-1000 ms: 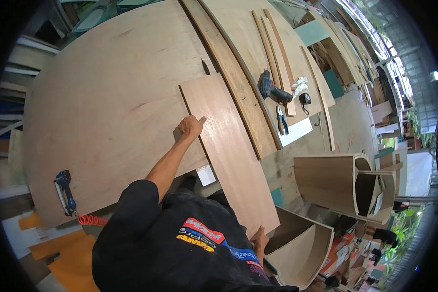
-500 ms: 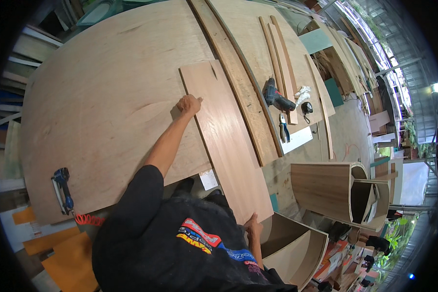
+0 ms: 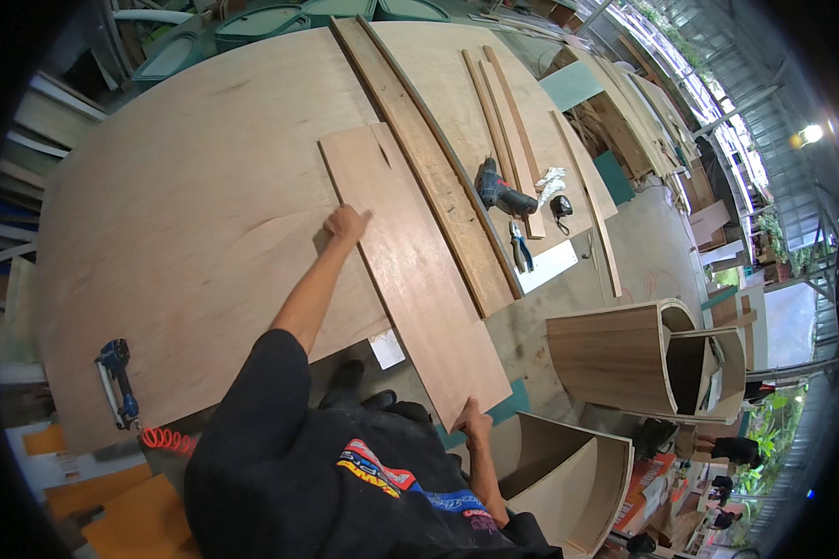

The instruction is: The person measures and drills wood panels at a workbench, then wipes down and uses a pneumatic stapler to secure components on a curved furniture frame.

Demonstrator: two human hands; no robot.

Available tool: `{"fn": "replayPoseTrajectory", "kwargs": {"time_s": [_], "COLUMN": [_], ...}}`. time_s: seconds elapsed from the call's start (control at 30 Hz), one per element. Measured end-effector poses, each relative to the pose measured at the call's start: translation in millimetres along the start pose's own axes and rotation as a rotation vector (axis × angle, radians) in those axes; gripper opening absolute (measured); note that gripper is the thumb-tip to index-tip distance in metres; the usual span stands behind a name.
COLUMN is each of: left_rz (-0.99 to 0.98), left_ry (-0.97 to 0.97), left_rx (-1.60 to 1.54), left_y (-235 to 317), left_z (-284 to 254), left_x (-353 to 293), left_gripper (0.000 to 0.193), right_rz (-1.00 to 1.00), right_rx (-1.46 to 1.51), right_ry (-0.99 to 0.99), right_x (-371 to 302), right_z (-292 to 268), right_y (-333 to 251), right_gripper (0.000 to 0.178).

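A long, flat wooden board (image 3: 419, 270) lies slantwise over the big plywood sheet (image 3: 186, 186), its near end sticking out past the sheet's edge toward me. On the board's left long edge my left hand (image 3: 347, 224) is closed, thumb across the top face. My right hand (image 3: 474, 424) grips the overhanging near end, thumb on top; its fingers underneath are mostly hidden. Along the board's right side runs a thick wooden straightedge beam (image 3: 429, 154) with a dark edge strip.
Right of the beam lie a cordless drill (image 3: 503, 191), pliers (image 3: 520, 247), a tape measure (image 3: 560, 207) and wooden strips (image 3: 513, 121). A nail gun (image 3: 116, 382) with a red coiled hose rests at the left. Curved cabinets (image 3: 615, 359) stand at the right; people are behind them.
My view has shifted, so the sheet and tools appear further left. Both hands remain on the board, whose near end has swung slightly left and away from the cabinet.
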State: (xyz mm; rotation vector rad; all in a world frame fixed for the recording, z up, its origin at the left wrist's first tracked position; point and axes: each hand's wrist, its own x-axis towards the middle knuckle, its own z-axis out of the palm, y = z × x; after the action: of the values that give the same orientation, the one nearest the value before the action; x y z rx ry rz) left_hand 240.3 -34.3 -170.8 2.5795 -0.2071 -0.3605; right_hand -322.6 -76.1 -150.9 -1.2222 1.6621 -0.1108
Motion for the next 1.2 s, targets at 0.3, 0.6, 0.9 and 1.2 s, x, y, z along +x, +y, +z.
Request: {"fn": "replayPoseTrajectory", "kwargs": {"time_s": [0.3, 0.6, 0.9, 1.2], "left_rz": [0.003, -0.018, -0.090, -0.061], "left_ry": [-0.130, -0.084, -0.127, -0.082], "left_rx": [0.023, 0.091, 0.060, 0.010], "left_y": [12, 12, 28, 17], "left_z": [7, -1, -30, -34], "left_x": [-162, -143, -66, 6], "left_gripper": [0.070, 0.081, 0.075, 0.061], "right_rz": [-0.080, -0.205, -0.238, -0.285], "right_rx": [-0.138, -0.278, -0.210, -0.316], "right_ry": [-0.010, -0.072, -0.038, 0.039], "right_x": [1, 20, 27, 44], "right_z": [-43, -32, 32, 84], "right_y": [1, -28, -84, -122], "right_gripper": [0.061, 0.058, 0.056, 0.057]}}
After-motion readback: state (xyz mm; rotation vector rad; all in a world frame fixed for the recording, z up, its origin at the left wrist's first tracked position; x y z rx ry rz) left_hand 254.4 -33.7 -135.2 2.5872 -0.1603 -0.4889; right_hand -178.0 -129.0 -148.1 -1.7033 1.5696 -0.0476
